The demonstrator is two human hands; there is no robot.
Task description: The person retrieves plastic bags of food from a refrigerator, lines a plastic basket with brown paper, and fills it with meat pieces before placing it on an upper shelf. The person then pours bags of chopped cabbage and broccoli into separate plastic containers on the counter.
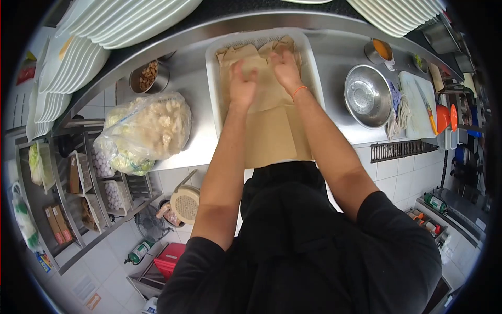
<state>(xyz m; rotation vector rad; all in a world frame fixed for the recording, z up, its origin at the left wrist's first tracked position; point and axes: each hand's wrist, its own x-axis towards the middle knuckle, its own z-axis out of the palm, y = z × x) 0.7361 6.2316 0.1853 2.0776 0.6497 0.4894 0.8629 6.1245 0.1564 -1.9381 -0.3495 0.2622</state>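
A white perforated plastic basket (213, 86) stands on the steel counter, lined with brown paper (269, 133). The paper is creased and folded up at the far end, and its near part lies flat to the basket's front. My left hand (243, 86) is over the paper on the left side, blurred by motion, thumb and fingers apart. Farther back, my right hand (285, 70) reaches to the crumpled far right end, fingers spread on or just above the paper; contact is hard to judge. Around the right wrist is an orange band (299, 92).
Left of the basket sits a plastic bag of pale vegetables (151, 128), with a metal pot of brown pieces (148, 77) behind it. To the right are a steel bowl (368, 97), cloths (400, 110) and a white cutting board (413, 99) with a knife (426, 104). Stacked plates (125, 23) line the shelf above.
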